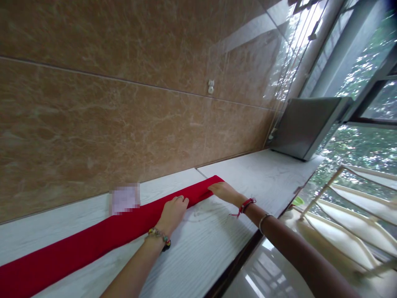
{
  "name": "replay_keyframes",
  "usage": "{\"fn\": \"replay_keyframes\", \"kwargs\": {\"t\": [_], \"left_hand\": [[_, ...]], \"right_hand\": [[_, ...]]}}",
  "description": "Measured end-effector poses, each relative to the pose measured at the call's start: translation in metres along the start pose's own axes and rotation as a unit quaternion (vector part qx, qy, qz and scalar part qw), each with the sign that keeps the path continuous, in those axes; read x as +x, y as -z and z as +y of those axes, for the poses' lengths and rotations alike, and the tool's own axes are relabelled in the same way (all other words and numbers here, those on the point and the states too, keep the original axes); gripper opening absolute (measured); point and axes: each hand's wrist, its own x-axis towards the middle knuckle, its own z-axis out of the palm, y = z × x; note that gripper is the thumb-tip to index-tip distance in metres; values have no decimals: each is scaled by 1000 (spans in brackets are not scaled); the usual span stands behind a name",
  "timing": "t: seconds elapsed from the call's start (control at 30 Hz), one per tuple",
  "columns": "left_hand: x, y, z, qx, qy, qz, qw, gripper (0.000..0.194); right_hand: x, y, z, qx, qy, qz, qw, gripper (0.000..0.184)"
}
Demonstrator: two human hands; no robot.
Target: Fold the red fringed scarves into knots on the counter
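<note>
A long red cloth (pixel 93 242), folded into a narrow strip, lies along the white wood-grain table (pixel 201 248) next to the wall. My left hand (pixel 173 213) rests on the strip about two thirds along, fingers curled down onto the fabric. My right hand (pixel 225 191) lies flat on the far end of the strip, fingers stretched out and pressing its edge. Both wrists wear bracelets. Neither hand lifts the cloth off the table.
A brown marble-tiled wall (pixel 124 103) runs behind the table. A grey box-like appliance (pixel 304 126) stands at the far end by the window. A wooden drying rack with pale slats (pixel 350 207) stands to the right, beside the table's edge.
</note>
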Motion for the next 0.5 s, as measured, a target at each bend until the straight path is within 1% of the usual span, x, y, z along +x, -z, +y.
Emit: {"fn": "replay_keyframes", "kwargs": {"t": [0.13, 0.23, 0.3, 0.37, 0.43, 0.5], "left_hand": [[-4, 5, 1, 8, -21, -12, 1000, 27], [-7, 3, 2, 11, -33, -10, 999, 28], [-8, 1, 3, 17, -30, -9, 999, 28], [-8, 1, 3, 22, -29, -7, 999, 28], [-8, 4, 2, 26, -26, 2, 999, 27], [-7, 10, 1, 31, -9, 28, 999, 26]], "right_hand": [[-8, 0, 1, 28, -20, 32, 999, 30], [-14, -6, 0, 21, -5, 9, 1000, 29], [-15, -9, -1, 14, 3, -8, 1000, 28], [-14, -10, -2, 12, -1, -11, 1000, 27], [-11, -7, -2, 13, -12, 2, 1000, 27], [-8, -1, -1, 15, -33, 31, 999, 27]]}}
